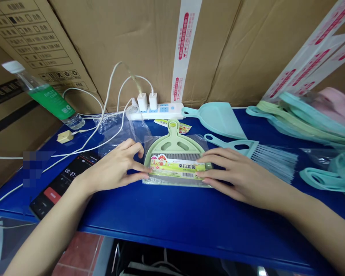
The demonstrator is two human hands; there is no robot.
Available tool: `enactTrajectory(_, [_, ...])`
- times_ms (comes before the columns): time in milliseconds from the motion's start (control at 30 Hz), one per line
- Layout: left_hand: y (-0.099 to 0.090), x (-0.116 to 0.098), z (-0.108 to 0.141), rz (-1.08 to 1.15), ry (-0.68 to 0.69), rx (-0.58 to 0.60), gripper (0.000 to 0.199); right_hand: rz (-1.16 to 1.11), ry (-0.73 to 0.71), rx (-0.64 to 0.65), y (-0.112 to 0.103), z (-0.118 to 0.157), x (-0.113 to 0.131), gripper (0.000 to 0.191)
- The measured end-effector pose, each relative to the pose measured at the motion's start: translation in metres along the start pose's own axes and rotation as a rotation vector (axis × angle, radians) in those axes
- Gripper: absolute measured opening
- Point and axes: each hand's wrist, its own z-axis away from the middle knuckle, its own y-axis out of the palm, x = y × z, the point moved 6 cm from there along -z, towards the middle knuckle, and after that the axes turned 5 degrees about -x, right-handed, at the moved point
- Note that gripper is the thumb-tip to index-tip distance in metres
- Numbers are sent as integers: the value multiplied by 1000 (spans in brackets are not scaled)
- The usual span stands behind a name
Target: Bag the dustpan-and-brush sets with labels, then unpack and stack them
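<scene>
A pale green dustpan and brush set (174, 145) lies on the blue table in a clear plastic bag, handle end away from me. A printed label (172, 167) with mushrooms crosses its front. My left hand (117, 166) pinches the left edge of the package between thumb and fingers. At the opposite edge, my right hand (232, 174) holds the package, its fingers reaching over the label's right end. Behind it sits a loose light blue dustpan (220, 119), and a matching brush (244, 149) with pale bristles lies just past my right hand.
Wrapped dustpan sets (307, 119) are piled at the right. A white power strip (161, 111) with chargers and cables stands at the back, near a loose label (185, 128). On the left are a water bottle (50, 99), a phone (63, 182) and plastic film (115, 130).
</scene>
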Motion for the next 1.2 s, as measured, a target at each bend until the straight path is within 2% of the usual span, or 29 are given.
enactTrajectory(467, [1,-6,-3,-53,55,-105,34,-62,70,6,-5,-1,-8,30])
enactTrajectory(767, [11,-18,-7,-219,63,-246,36,-64,106,-32,-3,-2,-7,30])
enactTrajectory(1200, [17,-16,-6,-225,19,-221,31,108,250,-147,0,-1,-8,30])
